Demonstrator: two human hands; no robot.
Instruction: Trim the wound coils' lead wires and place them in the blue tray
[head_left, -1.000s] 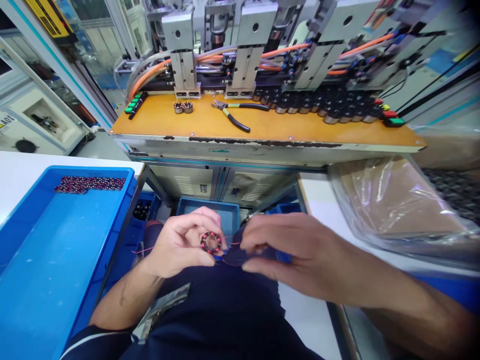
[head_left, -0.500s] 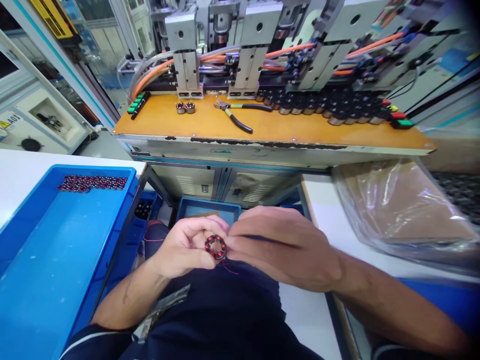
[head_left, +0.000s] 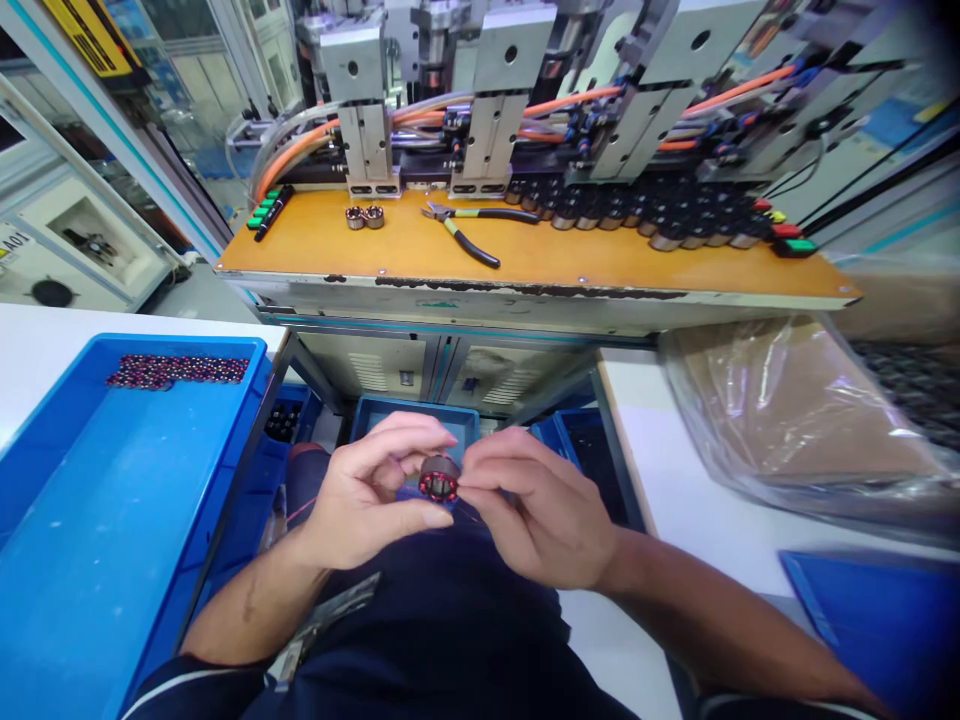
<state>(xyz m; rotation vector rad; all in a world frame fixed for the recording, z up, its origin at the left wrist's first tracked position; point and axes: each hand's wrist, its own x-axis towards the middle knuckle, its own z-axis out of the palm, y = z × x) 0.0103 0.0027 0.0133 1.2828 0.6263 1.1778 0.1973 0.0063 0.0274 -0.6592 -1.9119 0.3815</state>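
Note:
A small motor stator (head_left: 439, 480), a ring with a grey outer wall and red coil windings, is held in front of my body, its wound face tilted toward me. My right hand (head_left: 544, 510) pinches its right edge between thumb and fingertips. Around its left side, my left hand (head_left: 375, 490) is spread, thumb below and index finger above, with gaps to the ring. Whether its curled inner fingers touch the stator is hard to see. A thin reddish wire strand shows faintly below the hands.
On the orange machine ledge (head_left: 300, 250) lie two stators (head_left: 364, 217), cutting pliers (head_left: 472, 230), a black marker (head_left: 273, 213) and several dark cylindrical parts (head_left: 637, 210). A blue tray (head_left: 142, 480) at left holds rows of stators. At right lies a plastic-wrapped cardboard stack (head_left: 795, 410).
The stator has turned from face-on to tilted, so its outer wall shows. My left fingers have loosened from it, and my right hand has rotated and drawn in, now pinching its edge.

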